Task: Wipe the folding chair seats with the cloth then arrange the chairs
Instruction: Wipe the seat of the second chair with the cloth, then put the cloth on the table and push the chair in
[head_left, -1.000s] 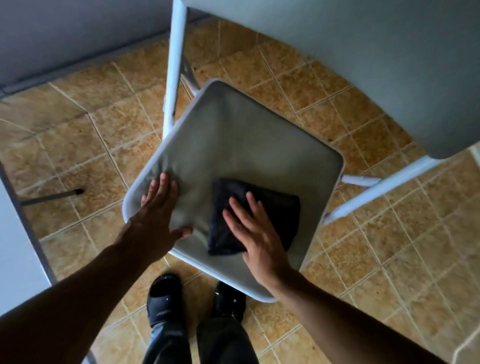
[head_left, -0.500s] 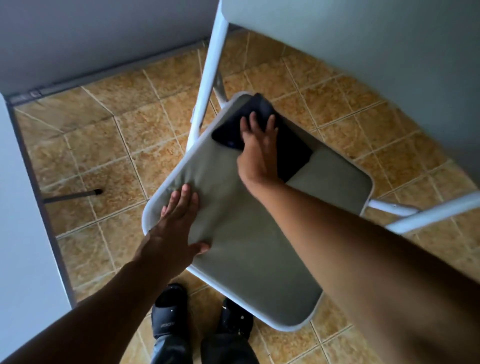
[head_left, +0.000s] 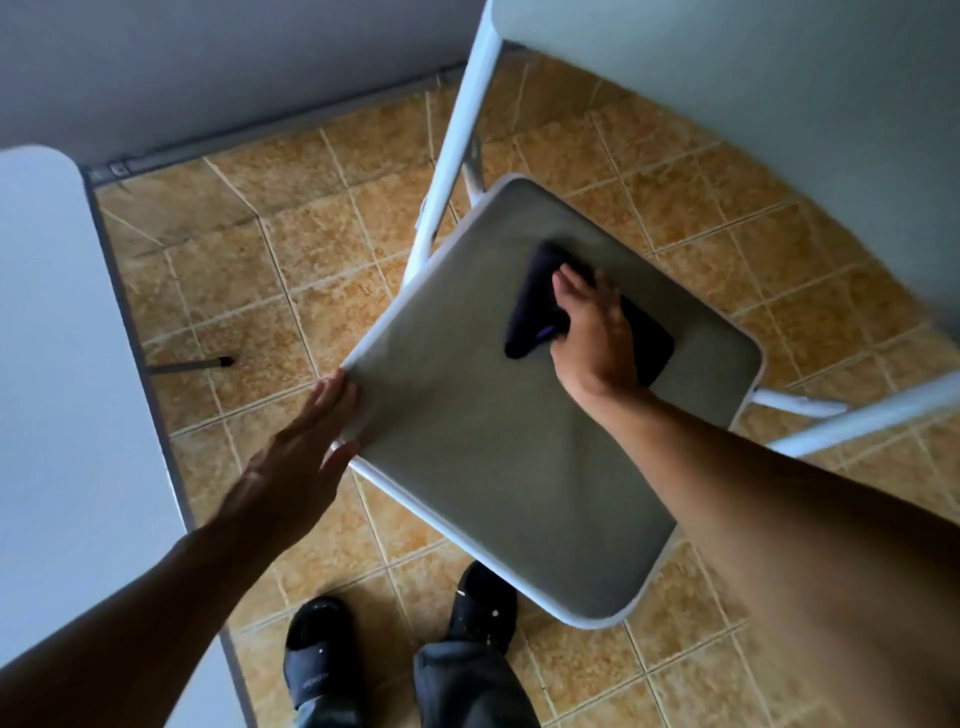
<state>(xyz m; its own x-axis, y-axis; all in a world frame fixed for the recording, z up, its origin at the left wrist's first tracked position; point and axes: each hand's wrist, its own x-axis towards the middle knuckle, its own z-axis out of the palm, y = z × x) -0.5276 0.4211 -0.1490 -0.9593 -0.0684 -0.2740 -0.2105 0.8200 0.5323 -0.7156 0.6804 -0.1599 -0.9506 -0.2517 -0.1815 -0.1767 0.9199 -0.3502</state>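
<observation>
A folding chair with a white metal frame stands in front of me, its grey padded seat (head_left: 498, 457) facing up and its grey backrest (head_left: 753, 114) at the top right. A dark folded cloth (head_left: 535, 306) lies on the far half of the seat. My right hand (head_left: 592, 332) presses flat on the cloth, fingers spread and blurred. My left hand (head_left: 301, 457) rests against the seat's left corner, fingers straight, thumb under the rim.
A white table top (head_left: 57, 364) with a dark edge fills the left side, and a thin dark leg foot (head_left: 208, 362) shows on the tan tiled floor (head_left: 322, 249). A grey wall runs along the back. My feet in dark slippers (head_left: 317, 649) stand just below the seat's near edge.
My right hand has slid the cloth from the near part of the seat to its far corner and back toward the middle. My left hand has moved from the seat's top to its left corner.
</observation>
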